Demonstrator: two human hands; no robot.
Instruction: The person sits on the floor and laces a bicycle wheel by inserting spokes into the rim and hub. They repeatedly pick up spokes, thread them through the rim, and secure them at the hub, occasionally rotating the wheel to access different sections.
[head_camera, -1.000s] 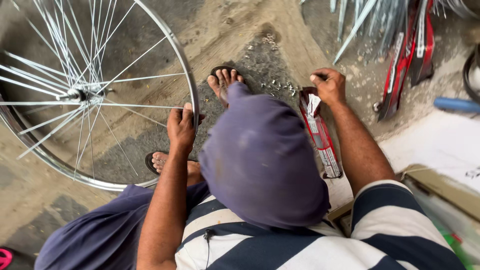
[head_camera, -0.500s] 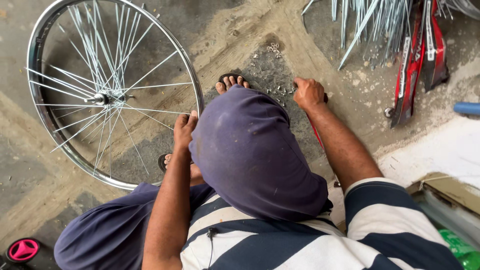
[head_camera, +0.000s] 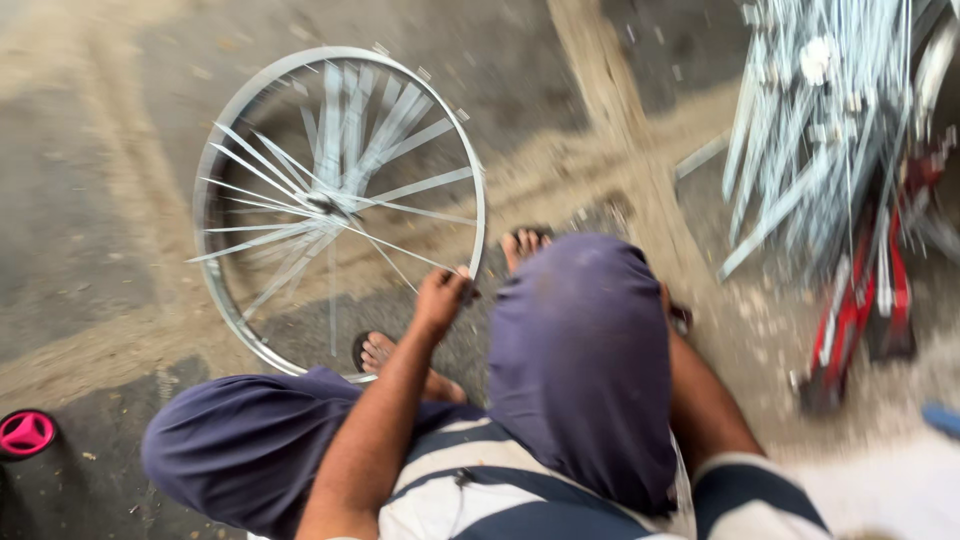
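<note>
Nearest the camera, at six o'clock, sit the striped shirt (head_camera: 470, 495) and the raised knees in dark blue trousers (head_camera: 585, 360), one knee filling the centre of the view. The right hand is hidden behind that knee, only the forearm showing at about four o'clock, so whether it grips anything cannot be told. The left hand (head_camera: 440, 300) reaches out just left of centre with its fingers curled around the rim of the bicycle wheel (head_camera: 335, 205), gripping it at the rim's lower right edge.

The wheel stands at about ten to eleven o'clock, tilted on the ground, its lower edge near a sandalled foot (head_camera: 380, 352). It is a bare silver metal rim without a tyre, thin bright spokes fanning out from a small hub (head_camera: 330, 208); the spokes are blurred. A second foot (head_camera: 522, 245) shows beyond the knee at twelve o'clock.

Farther out lies dusty concrete floor (head_camera: 110, 200). At two o'clock a bundle of silver spokes and rims (head_camera: 820, 130) leans over a red frame part (head_camera: 850, 310). A pink round thing (head_camera: 25, 433) lies at eight o'clock.
</note>
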